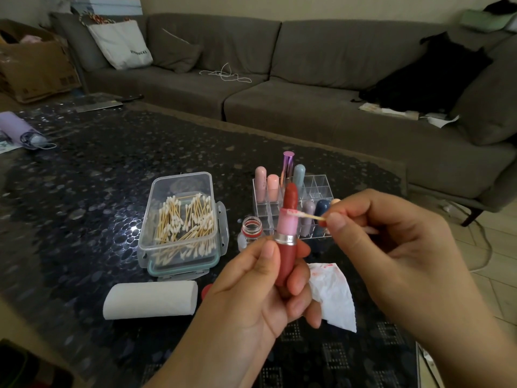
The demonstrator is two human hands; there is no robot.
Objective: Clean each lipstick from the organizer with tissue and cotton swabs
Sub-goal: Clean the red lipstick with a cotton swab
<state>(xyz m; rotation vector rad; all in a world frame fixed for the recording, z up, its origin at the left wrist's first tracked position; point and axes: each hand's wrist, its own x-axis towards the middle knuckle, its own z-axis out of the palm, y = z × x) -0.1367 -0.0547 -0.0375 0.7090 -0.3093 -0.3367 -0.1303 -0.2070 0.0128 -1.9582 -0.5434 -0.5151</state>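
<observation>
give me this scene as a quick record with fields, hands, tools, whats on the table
left hand: grips open red lipstick upright
right hand: pinches cotton swab, tip at the lipstick's pink collar
organizer: clear, holds capped lipsticks
swab box: open, holds many swabs
tissue roll: lying on its side
used tissue: red-stained, beneath the hands
small bottle: uncapped

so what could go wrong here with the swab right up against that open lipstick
1. The cotton swab tip, pinched by the right hand, touches the pink collar just below the exposed red bullet; a slip could gouge it.
2. The open small bottle stands just behind the left hand and could be knocked over.
</observation>
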